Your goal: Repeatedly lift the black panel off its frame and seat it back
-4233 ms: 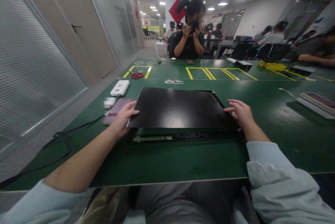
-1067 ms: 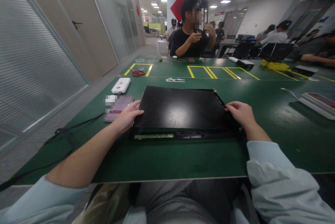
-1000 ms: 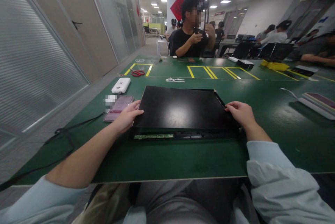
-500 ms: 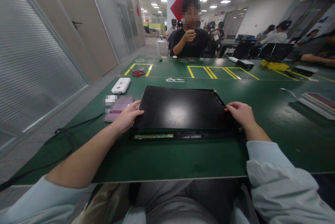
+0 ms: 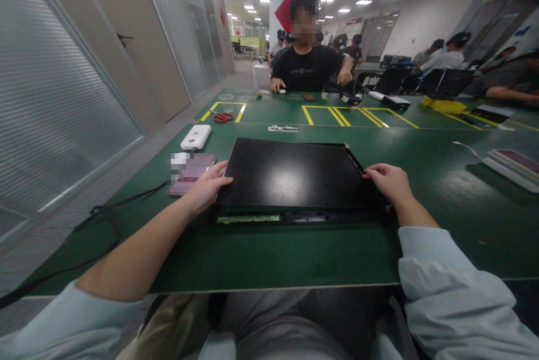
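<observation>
Centre-left, our left hand (image 5: 209, 187) clamps the black panel (image 5: 290, 173), thumb (image 5: 224, 181) on top; centre-right, our right hand (image 5: 386, 183) pinches the casing (image 5: 328, 217) by its edge.

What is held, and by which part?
The left hand holds the panel by its left edge. The right hand is at the right edge; whether gripping panel or frame cannot be told.

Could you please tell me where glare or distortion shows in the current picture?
Head view: bright glare on the middle of the panel; a fainter sheen on the table, right of the right hand; the door leans, probably from wide-angle distortion.
</observation>
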The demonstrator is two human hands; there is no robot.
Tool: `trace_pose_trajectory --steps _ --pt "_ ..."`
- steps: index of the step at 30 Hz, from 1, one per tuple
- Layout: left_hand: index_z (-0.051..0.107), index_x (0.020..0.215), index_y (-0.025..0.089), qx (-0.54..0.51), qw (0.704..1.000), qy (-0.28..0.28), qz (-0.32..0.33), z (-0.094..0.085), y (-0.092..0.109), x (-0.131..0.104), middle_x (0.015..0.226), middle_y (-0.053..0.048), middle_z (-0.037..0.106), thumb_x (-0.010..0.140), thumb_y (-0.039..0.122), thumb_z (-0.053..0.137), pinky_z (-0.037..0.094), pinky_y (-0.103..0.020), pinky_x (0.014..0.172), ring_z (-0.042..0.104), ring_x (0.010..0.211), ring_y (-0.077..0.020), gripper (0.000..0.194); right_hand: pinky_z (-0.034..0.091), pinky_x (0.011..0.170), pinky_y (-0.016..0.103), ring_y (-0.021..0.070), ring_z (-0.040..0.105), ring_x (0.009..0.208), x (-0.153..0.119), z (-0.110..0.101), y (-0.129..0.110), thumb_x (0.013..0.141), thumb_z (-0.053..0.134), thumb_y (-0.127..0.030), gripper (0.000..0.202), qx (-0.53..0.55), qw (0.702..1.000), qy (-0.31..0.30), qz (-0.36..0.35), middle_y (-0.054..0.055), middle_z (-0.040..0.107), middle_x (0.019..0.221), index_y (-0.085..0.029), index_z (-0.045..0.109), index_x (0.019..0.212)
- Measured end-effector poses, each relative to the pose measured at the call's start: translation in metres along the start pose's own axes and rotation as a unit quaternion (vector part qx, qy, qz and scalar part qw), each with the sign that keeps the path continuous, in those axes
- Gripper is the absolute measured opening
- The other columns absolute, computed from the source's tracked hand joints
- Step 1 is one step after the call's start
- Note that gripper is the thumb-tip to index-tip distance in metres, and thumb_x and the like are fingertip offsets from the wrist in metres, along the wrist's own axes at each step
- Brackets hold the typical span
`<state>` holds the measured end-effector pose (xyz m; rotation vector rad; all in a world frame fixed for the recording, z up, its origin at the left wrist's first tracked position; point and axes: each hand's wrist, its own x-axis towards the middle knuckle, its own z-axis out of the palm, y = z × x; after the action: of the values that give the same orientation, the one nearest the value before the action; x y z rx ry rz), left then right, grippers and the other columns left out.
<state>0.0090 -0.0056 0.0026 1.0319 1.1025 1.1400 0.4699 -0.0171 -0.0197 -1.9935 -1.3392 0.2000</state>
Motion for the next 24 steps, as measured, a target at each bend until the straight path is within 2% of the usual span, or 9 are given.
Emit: trace_pose_trajectory --steps 5,14,24 --pt "0.073 0.117 0.019 0.002 1.0 0.01 -0.008 0.0022 0.0023 -0.0024 0.117 -0.009 0.078 0.063 0.005 0.069 0.056 -0.038 0.1 0.069 0.117 -0.0296 0.056 0.049 0.077 0.037 0.0274 0.069 0.083 0.0001 0.0 -0.0003 0.071 0.062 -0.037 0.022 0.019 0.999 -0.003 0.028 0.007 0.076 0.074 -0.021 0.076 0.077" --pt "0.073 0.12 0.018 0.003 1.0 0.01 -0.012 0.001 0.0042 -0.0025 0.118 -0.009 0.077 0.065 0.008 0.071 0.058 -0.036 0.095 0.071 0.114 -0.0299 0.056 0.049 0.076 0.036 0.0268 0.069 0.082 -0.0004 0.0003 0.0 0.07 0.062 -0.037 0.021 0.033 0.999 -0.001 0.033 0.007 0.076 0.075 -0.022 0.077 0.075" --pt "0.074 0.116 0.018 0.014 1.0 0.02 -0.007 0.0012 -0.0001 -0.0013 0.104 -0.008 0.081 0.064 0.006 0.07 0.061 -0.035 0.089 0.075 0.104 -0.0292 0.053 0.049 0.076 0.035 0.026 0.069 0.083 -0.0014 -0.0008 -0.0035 0.072 0.062 -0.034 0.019 0.026 0.999 -0.003 0.045 0.006 0.076 0.075 -0.021 0.076 0.076"
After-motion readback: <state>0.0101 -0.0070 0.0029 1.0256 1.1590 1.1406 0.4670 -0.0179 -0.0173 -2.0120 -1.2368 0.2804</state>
